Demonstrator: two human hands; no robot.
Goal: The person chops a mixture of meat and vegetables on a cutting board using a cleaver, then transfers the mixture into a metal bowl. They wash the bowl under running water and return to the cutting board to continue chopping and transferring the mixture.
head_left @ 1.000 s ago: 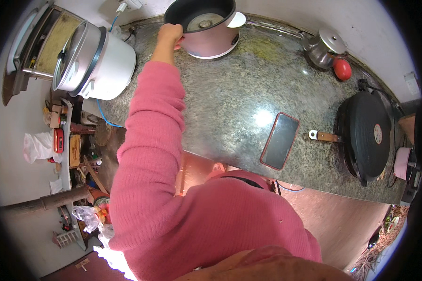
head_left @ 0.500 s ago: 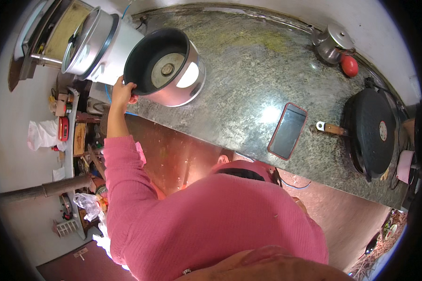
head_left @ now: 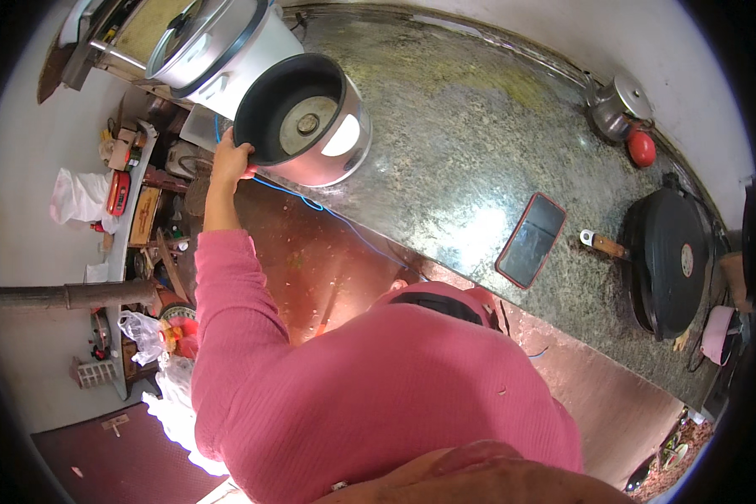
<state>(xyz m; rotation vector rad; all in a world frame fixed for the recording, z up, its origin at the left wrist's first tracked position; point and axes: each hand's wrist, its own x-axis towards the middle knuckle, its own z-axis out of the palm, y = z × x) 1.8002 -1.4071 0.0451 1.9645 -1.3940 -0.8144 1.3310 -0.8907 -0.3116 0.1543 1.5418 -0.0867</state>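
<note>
My left hand (head_left: pixel 229 160) is closed on the near left edge of a rice cooker body (head_left: pixel 321 161), its thumb at the rim. This cooker has no lid, and it leans so that its black interior shows. A round heating plate (head_left: pixel 308 124) lies at the bottom of it. Beside it, at the far left, stands a larger white rice cooker (head_left: pixel 248 71) with a silver rim and a glass lid (head_left: pixel 195 35). My right hand does not show.
On the stone counter (head_left: pixel 445 143) lies a phone (head_left: pixel 531 240). A metal kettle (head_left: pixel 617 109) and a red round object (head_left: pixel 641 149) stand far right. Nearer is a black round pan (head_left: pixel 674 260) with a wooden handle. A blue cord (head_left: pixel 344 220) hangs along the counter's front edge.
The view has shifted, and more of the blue cord shows below the counter edge. My left hand keeps its hold on the rice cooker body.
</note>
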